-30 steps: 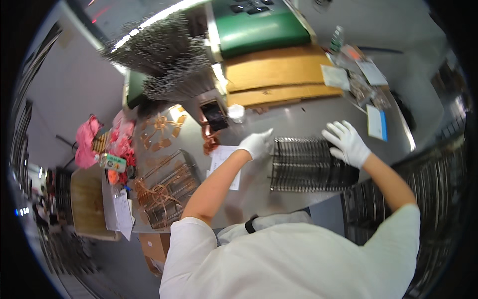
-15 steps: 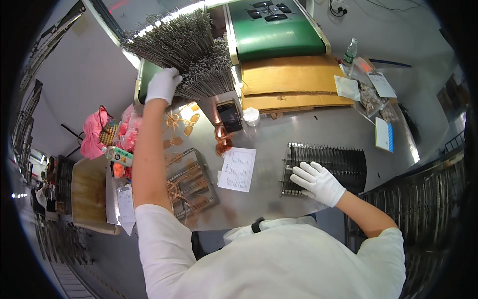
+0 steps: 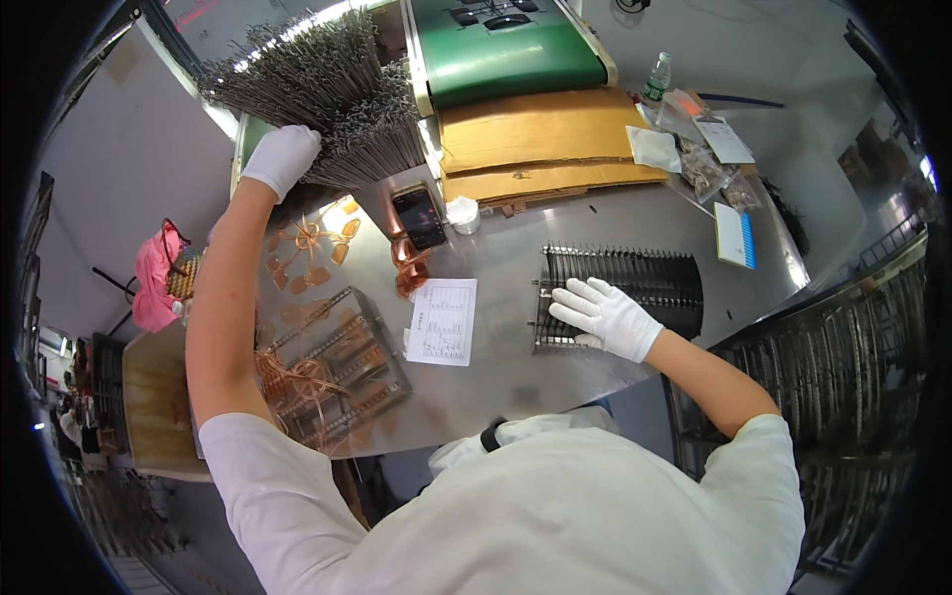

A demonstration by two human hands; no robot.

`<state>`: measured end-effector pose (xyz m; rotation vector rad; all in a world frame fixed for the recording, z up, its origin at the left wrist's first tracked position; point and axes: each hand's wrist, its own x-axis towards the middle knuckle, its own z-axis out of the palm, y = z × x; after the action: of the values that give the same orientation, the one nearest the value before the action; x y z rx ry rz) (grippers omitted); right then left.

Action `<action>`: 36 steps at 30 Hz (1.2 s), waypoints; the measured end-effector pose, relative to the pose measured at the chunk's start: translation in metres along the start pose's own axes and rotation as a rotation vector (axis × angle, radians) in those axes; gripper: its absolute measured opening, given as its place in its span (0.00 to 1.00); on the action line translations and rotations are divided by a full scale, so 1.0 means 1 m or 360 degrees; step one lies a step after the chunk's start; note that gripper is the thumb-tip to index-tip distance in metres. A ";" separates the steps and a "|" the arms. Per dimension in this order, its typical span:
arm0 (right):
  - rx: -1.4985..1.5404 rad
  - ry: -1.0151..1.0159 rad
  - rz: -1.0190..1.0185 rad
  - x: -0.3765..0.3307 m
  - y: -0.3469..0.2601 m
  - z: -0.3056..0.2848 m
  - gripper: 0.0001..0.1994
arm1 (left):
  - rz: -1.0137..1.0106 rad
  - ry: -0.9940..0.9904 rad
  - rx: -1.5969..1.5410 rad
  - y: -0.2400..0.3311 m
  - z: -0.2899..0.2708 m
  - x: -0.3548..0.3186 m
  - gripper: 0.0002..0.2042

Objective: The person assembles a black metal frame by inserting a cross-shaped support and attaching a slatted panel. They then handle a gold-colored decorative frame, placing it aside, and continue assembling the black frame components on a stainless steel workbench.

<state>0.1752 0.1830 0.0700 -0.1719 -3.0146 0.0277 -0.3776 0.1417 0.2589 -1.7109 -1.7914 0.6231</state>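
Observation:
Both my hands wear white gloves. My left hand (image 3: 283, 162) reaches to the far left, its fingers curled closed against the near left side of a dense stack of thin grey metal rods with hooked ends (image 3: 362, 144). Whatever the fingers hold, if anything, is hidden. My right hand (image 3: 613, 322) lies with fingers stretched out on the left front part of a black rack with rows of thin fins (image 3: 654, 283), which rests on the metal table.
Copper-coloured pieces (image 3: 307, 238) and a metal frame (image 3: 347, 362) with copper parts lie left. A phone (image 3: 420, 216), white roll (image 3: 462, 214) and printed sheet (image 3: 442, 320) occupy the middle. Behind are cardboard (image 3: 535, 139) and a green conveyor (image 3: 516, 64); a bottle (image 3: 656, 79) stands right.
The whole view has shifted, so the table's things sit farther left and slightly higher. My left forearm now covers the drink bottle and part of the pink bags. Both hands keep about their places.

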 end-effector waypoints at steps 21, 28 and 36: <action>0.0038 0.0028 0.0081 0.009 0.003 0.010 0.38 | -0.1646 0.1601 -0.2901 0.199 -0.068 -0.097 0.12; 0.0044 0.0017 0.0099 0.009 0.003 0.008 0.38 | -0.1543 0.0439 -0.3536 0.403 0.007 -0.116 0.08; 0.0007 -0.0002 0.0085 0.017 -0.004 0.009 0.37 | -0.2055 0.0214 -0.3983 0.419 0.046 -0.123 0.09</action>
<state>0.1571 0.1809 0.0628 -0.2519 -3.0105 0.0392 -0.1038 0.0506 -0.0720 -0.2707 -2.4904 -3.0117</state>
